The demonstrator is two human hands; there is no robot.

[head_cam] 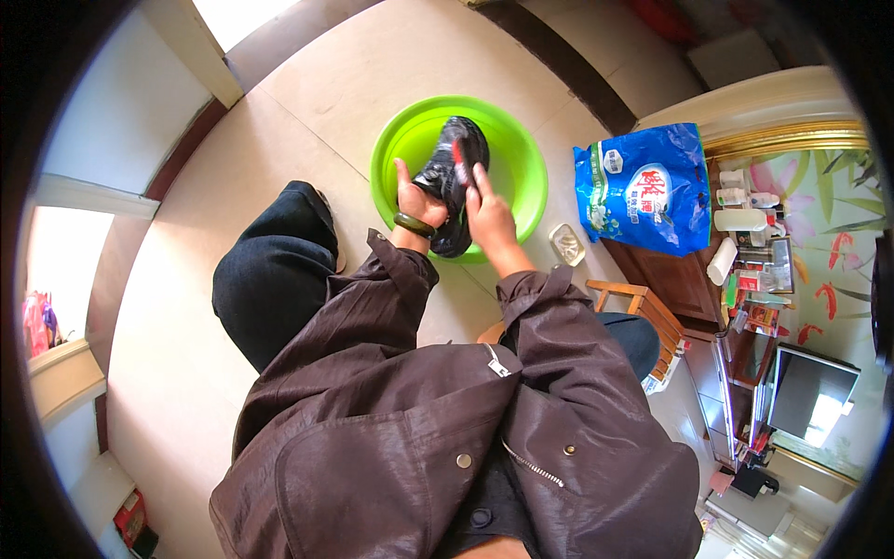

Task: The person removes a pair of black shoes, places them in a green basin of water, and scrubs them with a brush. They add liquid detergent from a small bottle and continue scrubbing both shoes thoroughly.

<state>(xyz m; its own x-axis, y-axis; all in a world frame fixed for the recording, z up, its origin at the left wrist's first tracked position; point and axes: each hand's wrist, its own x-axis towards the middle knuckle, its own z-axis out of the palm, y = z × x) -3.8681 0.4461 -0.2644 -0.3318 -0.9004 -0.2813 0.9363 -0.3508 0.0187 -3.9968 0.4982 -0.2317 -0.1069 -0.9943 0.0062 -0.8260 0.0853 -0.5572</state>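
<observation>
A bright green plastic basin [529,175] stands on the tiled floor in front of me. Over it is a wet-looking black shoe [454,234], lying lengthwise away from me. My left hand [420,201], with a dark bangle at the wrist, supports the shoe from its left side, palm up and thumb raised. My right hand [491,218] grips a brush [461,161] with some red on it, pressed along the shoe's right side. The brush's far side and the fingers under the shoe are hidden.
A blue detergent bag [635,189] is to the right of the basin. Nearer lies a small clear dish [566,244] on the floor. A wooden stool [646,307] stands by my right leg, beside a wooden cabinet [674,279] with bottles on top.
</observation>
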